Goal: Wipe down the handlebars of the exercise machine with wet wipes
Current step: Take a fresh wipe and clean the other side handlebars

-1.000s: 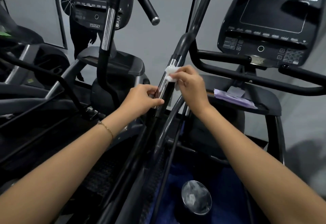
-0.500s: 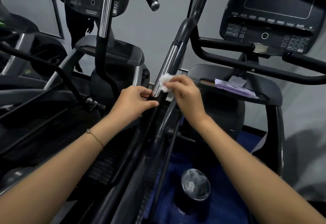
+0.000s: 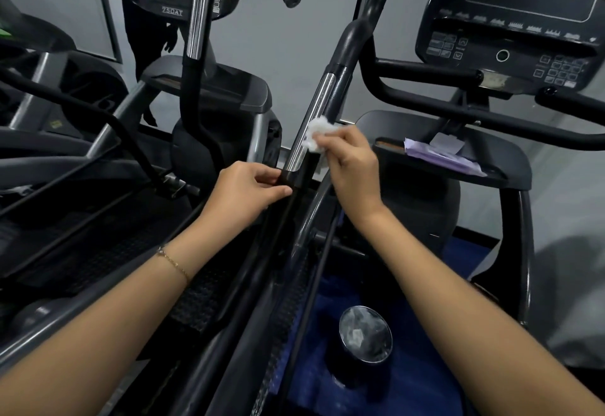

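Observation:
A black handlebar (image 3: 347, 55) with a chrome strip (image 3: 314, 111) rises through the middle of the view. My right hand (image 3: 353, 167) pinches a crumpled white wet wipe (image 3: 317, 134) and presses it against the lower part of the chrome strip. My left hand (image 3: 245, 191) grips the black bar just below the strip, thumb and fingers curled around it. A purple wet-wipe pack (image 3: 442, 154) lies on the machine's tray to the right.
The machine's console (image 3: 510, 19) and crossbars (image 3: 458, 111) stand at the upper right. A second machine with its own chrome-striped handlebar (image 3: 196, 23) is at the left. A round silver-lidded container (image 3: 365, 334) sits low on blue flooring. Foot pedals (image 3: 203, 291) lie below.
My right hand has slid the wipe down the chrome strip toward its lower end. My left hand has shifted lower on the bar, from the strip to the black part under it.

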Demonstrator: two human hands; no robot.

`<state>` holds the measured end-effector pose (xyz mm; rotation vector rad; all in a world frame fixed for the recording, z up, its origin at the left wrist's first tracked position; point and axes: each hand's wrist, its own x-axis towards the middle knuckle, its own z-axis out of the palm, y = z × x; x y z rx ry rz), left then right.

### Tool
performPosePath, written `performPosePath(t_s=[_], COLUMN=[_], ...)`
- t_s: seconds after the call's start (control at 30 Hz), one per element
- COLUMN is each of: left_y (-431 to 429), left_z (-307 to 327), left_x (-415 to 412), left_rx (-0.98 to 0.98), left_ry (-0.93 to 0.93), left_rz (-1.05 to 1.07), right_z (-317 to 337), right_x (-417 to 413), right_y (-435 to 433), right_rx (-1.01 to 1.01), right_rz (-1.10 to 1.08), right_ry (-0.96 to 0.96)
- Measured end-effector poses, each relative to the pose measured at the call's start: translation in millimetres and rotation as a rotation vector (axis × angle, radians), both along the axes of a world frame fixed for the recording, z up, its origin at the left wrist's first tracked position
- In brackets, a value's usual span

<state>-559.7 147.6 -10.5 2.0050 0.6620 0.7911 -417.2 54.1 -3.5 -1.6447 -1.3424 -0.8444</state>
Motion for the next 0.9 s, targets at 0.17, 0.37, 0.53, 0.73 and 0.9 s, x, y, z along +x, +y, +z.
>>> performPosePath(t_s=[0.17,0.37,0.53,0.73,0.9], left_y=[-2,-3,0,0,-2], left_z=[-13,-16,-16,-16,-14], left_x=[-12,-14,-13,-14,-14], left_rx=[-0.044,-0.042,-0.004,-0.008,-0.005], left_ry=[0.029,0.044,0.083,0.102,0.123], left_rz=[-0.045,-0.037,-0.026,-0.032,-0.030], right_z=[-36,-16,-13,74,35], right_x=[-25,-16,-4,45,16], right_y=[-23,-9,-23,12,5], right_rx=[-0.167,-0.074,-0.289,-0.141,-0.076], right_rz=[0.119,0.037,0.155,-0.041,-0.066], right_ry=[-0.144,-0.085,-0.309,-0.041,-0.008])
